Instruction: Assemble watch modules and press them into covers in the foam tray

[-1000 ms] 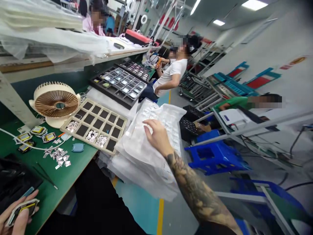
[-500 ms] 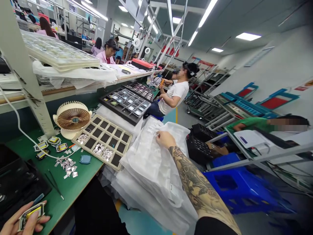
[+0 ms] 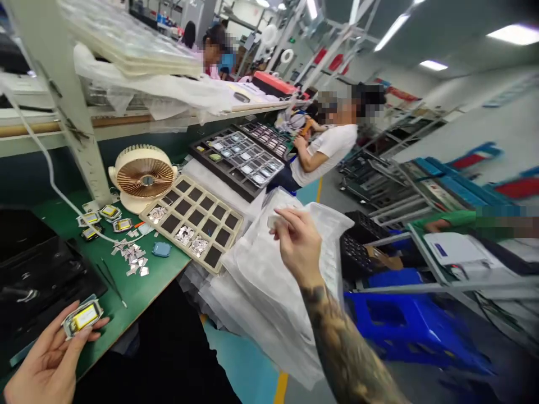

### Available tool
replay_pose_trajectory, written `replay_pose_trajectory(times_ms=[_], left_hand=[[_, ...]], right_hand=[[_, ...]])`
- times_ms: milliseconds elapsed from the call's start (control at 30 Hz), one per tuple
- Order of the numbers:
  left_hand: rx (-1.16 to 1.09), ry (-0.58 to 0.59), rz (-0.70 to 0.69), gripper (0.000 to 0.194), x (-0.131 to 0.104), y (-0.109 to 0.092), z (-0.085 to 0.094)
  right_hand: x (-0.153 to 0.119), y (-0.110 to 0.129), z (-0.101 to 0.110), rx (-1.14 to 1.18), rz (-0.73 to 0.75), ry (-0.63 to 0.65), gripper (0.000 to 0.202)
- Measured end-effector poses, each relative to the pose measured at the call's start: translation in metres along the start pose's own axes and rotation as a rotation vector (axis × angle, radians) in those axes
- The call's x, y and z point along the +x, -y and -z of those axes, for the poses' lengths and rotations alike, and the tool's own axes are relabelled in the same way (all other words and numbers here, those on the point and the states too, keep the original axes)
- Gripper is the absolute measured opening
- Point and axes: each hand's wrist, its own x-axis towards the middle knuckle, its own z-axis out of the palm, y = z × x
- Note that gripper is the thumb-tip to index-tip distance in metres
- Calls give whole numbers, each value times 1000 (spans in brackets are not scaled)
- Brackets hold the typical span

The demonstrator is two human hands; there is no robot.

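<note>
My left hand (image 3: 50, 359) holds a small device housing (image 3: 84, 318) by its edges, a yellow-edged battery facing up inside it. Over a stack of trays in translucent plastic (image 3: 252, 269), my right hand (image 3: 300, 244) is raised, thumb and fingertips pinching a small pale flat piece (image 3: 273, 222); its exact kind is unclear. On the green bench (image 3: 145, 297), tweezers (image 3: 113, 283) lie right of my left hand. Past them are loose silvery pieces (image 3: 133, 258), a blue-grey case (image 3: 161, 249) and several similar housings (image 3: 122, 225).
A beige compartment tray (image 3: 196, 217) with silvery pieces in some pockets lies between the bench and the wrapped stack. Behind it stand a desk fan (image 3: 145, 179) and a dark tray of devices (image 3: 244, 157). A person in white (image 3: 332, 148) sits beyond; a blue crate (image 3: 404, 325) is right.
My right hand has lifted off the wrapped stack with the small pale piece between its fingertips. My left hand has come up and further into view with the housing. The view has shifted.
</note>
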Motion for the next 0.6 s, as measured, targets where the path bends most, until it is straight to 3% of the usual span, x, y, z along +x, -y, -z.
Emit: replay_pose_trajectory(times_ms=[67,100,233,300,400,500,600], left_hand=[[-38,50,17,78,0,2,-1],[-66,62,22,77,-1,0,-3],[-195,94,32,68,-2,-9,-13],[-261,127,32,61,1,-12,-13],[-352,196,-42,59,0,-15,-6],[-416,202,-93,55,-4,-12,-3],[-416,108,-68,40,-4,-8,-6]], right_hand=[[-38,51,-23,464,39,-28,16],[-56,74,-38,623,28,24,12],[-109,147,-109,1017,24,410,21],[-120,174,-143,1076,116,526,25],[-124,208,-177,1038,351,574,31],[-122,227,-192,969,524,612,35],[-122,231,-195,886,625,675,39]])
